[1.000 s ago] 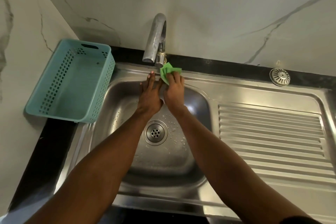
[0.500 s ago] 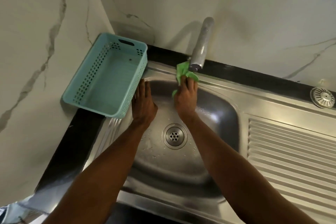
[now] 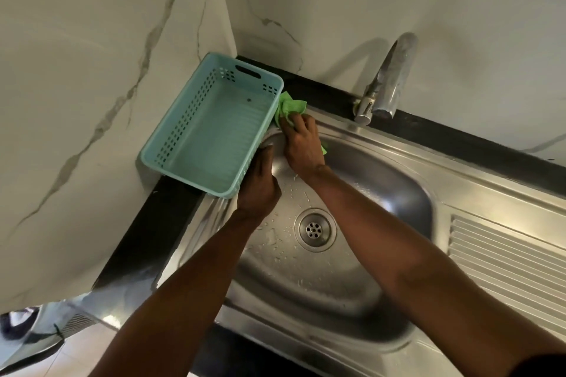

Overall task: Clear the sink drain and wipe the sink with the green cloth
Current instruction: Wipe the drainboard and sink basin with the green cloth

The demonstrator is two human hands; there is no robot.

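Wiping: right hand (image 3: pixel 303 147) fingers squeeze green cloth (image 3: pixel 289 107) on sink (image 3: pixel 382 190) rim | left hand (image 3: pixel 258 184) fingers straight, touching basket (image 3: pixel 211 128)

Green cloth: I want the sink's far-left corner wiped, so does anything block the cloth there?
Yes. The teal basket overhangs that corner of the sink, touching the green cloth held by the right hand. The left hand rests against the basket's side.

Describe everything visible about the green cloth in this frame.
The cloth is bright green, thin and crumpled. The right hand grips it and presses it on the sink rim's back left corner, against the basket. One bunch sticks out past the fingers; a small tip shows by the wrist. Whether it is wet cannot be told.
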